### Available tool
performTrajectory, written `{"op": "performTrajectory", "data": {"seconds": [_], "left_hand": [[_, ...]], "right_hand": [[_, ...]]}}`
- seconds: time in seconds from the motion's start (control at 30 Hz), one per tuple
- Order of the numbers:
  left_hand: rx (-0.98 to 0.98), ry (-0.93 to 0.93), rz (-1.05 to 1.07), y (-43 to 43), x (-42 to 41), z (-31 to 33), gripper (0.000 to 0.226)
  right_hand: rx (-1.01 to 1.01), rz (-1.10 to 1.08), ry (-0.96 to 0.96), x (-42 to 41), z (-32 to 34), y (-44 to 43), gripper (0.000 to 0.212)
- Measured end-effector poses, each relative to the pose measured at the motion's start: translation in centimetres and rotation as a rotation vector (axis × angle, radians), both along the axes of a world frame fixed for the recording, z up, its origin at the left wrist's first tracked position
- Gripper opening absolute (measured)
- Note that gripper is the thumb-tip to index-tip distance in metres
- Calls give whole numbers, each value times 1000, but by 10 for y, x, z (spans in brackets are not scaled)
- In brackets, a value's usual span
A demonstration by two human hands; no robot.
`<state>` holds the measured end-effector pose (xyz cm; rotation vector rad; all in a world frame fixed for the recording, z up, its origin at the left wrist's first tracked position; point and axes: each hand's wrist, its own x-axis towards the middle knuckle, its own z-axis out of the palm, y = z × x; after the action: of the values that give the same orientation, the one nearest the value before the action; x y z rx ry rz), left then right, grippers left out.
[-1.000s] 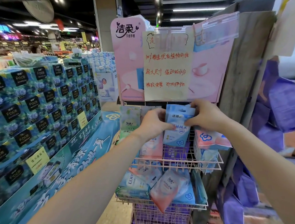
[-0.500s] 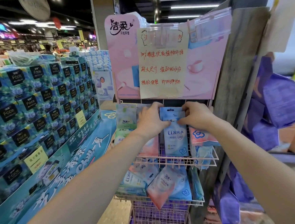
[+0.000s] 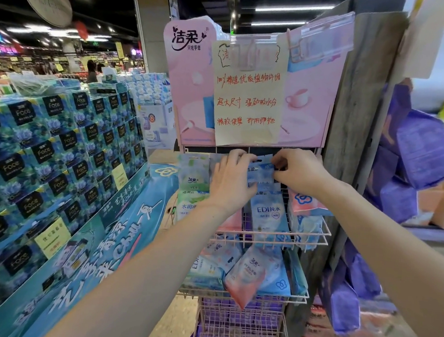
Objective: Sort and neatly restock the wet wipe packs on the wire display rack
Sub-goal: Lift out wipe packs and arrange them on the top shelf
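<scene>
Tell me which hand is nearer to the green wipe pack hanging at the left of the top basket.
Left. The left hand lies just right of the green wipe pack, nearly beside it. The right hand is farther right, beyond the blue pack both hands hold.

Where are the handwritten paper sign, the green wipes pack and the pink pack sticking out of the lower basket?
handwritten paper sign (image 3: 247, 101): head view, middle of the sheet.
green wipes pack (image 3: 192, 184): head view, its printed front.
pink pack (image 3: 245, 279): head view, centre of its face.
</scene>
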<state>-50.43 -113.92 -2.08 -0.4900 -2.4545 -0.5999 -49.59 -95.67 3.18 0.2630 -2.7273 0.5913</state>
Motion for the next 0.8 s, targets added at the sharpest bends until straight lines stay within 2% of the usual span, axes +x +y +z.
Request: {"op": "performTrajectory", "data": {"seconds": [0.13, 0.3, 0.4, 0.53, 0.63, 0.8], "left_hand": [[-17, -33, -47, -6, 9, -1, 46], [8, -63, -47, -29, 22, -8, 37], [75, -37, -44, -45, 37, -14, 31], [76, 32, -140, -73, 71, -39, 38], [104, 85, -186, -96, 98, -65, 26], [-6, -73, -269, -120, 132, -112, 23]], "right_hand": [[-10, 56, 51, 13, -2, -18, 33], [-14, 115, 27, 34, -15, -46, 35], [-90, 128, 102, 56, -29, -64, 32], [-192, 143, 210, 96, -68, -94, 20], [-256, 152, 213, 127, -101, -113, 15], [-322, -32, 102, 156, -168, -125, 11]]}}
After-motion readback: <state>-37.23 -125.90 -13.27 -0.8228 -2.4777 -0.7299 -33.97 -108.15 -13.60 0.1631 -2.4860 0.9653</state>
